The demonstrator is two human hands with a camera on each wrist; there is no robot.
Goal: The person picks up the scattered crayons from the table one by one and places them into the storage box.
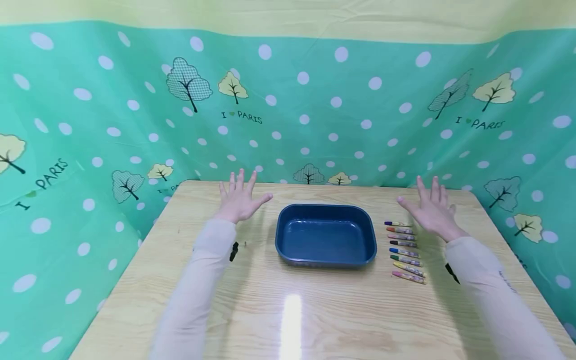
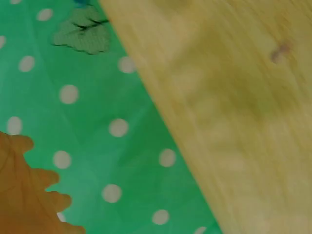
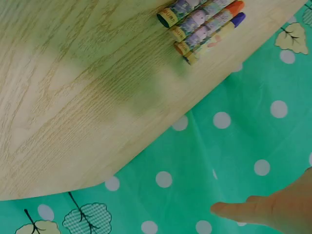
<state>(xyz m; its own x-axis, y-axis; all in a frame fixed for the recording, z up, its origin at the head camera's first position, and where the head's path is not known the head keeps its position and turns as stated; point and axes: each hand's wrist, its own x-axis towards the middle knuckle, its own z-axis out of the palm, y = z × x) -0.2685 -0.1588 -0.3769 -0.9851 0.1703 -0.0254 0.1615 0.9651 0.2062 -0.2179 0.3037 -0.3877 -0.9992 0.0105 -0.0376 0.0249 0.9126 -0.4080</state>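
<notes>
My left hand (image 1: 238, 204) is held up over the table to the left of a dark blue tray (image 1: 325, 261), its fingers spread and holding nothing. On the other side my right hand (image 1: 433, 212) hovers with spread fingers, just right of a column of crayons. The crayons lie side by side, among them a blue crayon (image 1: 403, 253), a green crayon (image 1: 406, 260) and a pink crayon (image 1: 408, 277). Inside the tray nothing lies. In the right wrist view, an orange-tipped crayon (image 3: 222, 19) shows at the top, and fingers (image 3: 243, 208) reach in from the lower right.
Pale wood covers the tabletop (image 1: 342, 320), with a bright light reflection at the front. A green dotted curtain (image 1: 306, 120) hangs behind the table and along both sides. Small dark marks (image 2: 280, 51) show on the wood near the left hand.
</notes>
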